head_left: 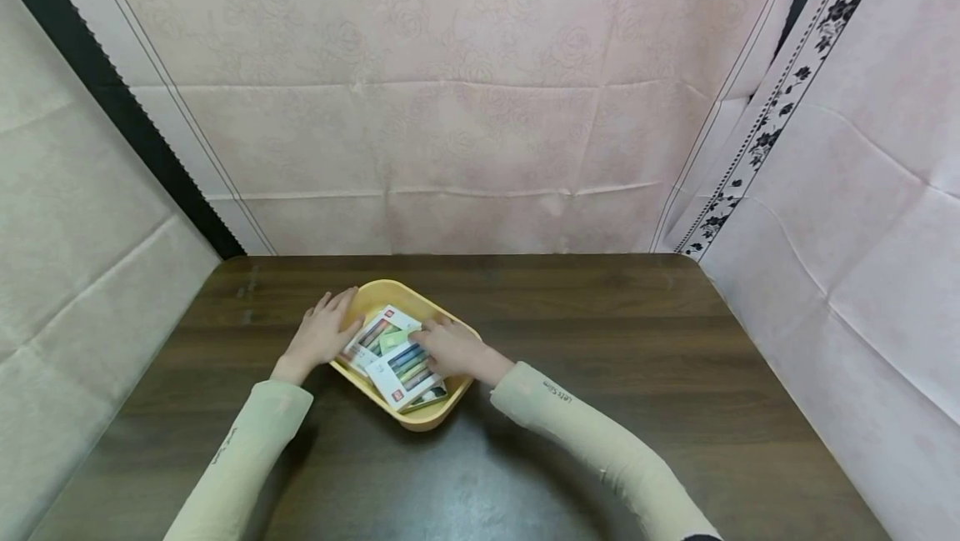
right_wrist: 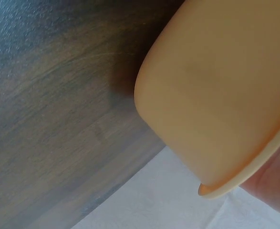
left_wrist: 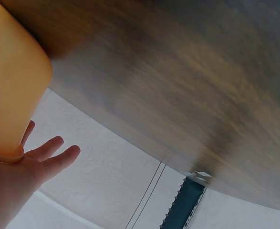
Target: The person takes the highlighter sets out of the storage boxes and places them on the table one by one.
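Note:
A yellow plastic basin [head_left: 422, 423] sits on the table with flat boxes inside. One white box [head_left: 405, 374] shows a row of blue and green sticks through its front; another white box [head_left: 386, 318] beneath has reddish and brown ones. Across them lies a small light green piece [head_left: 393, 341], its kind not clear. My right hand [head_left: 453, 349] reaches over the basin's right rim, fingers curled at the green piece's right end and holding it. At the left rim, my left hand [head_left: 321, 334] rests with its fingers extended, which the left wrist view shows outside the wall.
The dark wooden table [head_left: 600, 374] extends around the basin on every side. Patterned pale cloth [head_left: 465, 132] hangs behind the far edge, with more cloth [head_left: 862, 232] at the right and left sides.

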A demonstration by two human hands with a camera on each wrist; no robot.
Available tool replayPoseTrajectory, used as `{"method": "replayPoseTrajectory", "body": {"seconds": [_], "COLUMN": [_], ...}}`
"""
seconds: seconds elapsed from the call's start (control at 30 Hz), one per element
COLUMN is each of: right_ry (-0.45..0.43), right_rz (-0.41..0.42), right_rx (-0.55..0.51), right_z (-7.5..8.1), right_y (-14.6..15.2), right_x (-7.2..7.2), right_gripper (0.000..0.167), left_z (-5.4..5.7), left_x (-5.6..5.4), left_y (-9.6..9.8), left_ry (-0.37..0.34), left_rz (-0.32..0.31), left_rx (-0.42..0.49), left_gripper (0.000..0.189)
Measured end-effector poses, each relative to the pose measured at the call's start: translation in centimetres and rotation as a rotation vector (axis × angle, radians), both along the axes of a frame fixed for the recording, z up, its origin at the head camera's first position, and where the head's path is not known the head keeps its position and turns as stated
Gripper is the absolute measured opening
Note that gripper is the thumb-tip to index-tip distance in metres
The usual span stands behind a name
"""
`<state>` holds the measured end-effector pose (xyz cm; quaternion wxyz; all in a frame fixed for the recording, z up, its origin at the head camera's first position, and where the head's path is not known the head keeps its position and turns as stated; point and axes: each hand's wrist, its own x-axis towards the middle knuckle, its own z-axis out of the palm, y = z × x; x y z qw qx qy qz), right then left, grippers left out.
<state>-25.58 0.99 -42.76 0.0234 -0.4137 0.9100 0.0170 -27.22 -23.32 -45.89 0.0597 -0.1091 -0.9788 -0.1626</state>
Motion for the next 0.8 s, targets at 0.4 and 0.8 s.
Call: {"method": "replayPoseTrajectory", "body": {"seconds": [0.4, 0.8], "right_ry": [0.007, 0.035], "right_rz": [-0.001, 0.005], "right_rx": [-0.005, 0.005], "right_z": [-0.06, 0.03], "right_y": [-0.01, -0.17], "right_x": [0.20, 0.32], "right_gripper": [0.045, 0.044], "left_z": [-0.12, 0.04], "left_x": [0.04, 0.27], "left_y": [0.03, 0.28], "left_ry": [-0.013, 0.020], "left_rz": [0.011, 0.008], "left_rx": [0.000, 0.032], "left_gripper": [0.060, 0.060]}}
